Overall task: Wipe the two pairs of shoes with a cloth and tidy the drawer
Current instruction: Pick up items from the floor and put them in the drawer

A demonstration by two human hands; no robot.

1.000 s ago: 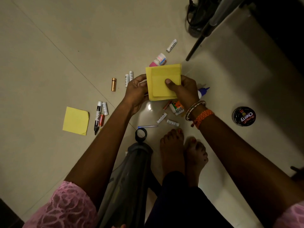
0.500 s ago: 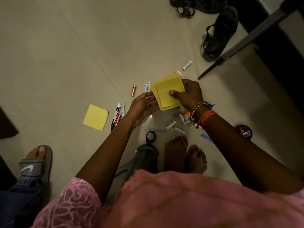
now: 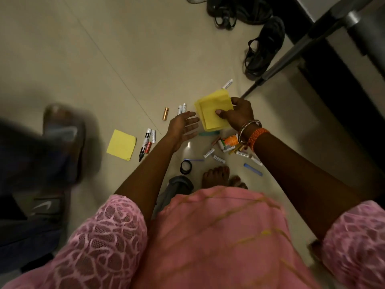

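Two hands over the floor: right hand (image 3: 239,113) pinches yellow sticky notes (image 3: 214,111); left hand (image 3: 183,130) spread open, empty.

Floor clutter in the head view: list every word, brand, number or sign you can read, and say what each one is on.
Black marker: white lettering along the barrel, too blurred to read for sure.
White batteries: small print, too small to read.
White tube beyond the yellow pad: dark print, unreadable.
Orange and white pack: print too small to read.
Grey slide sandal at left: a white swoosh sign, no words.
Nothing else carries legible text.
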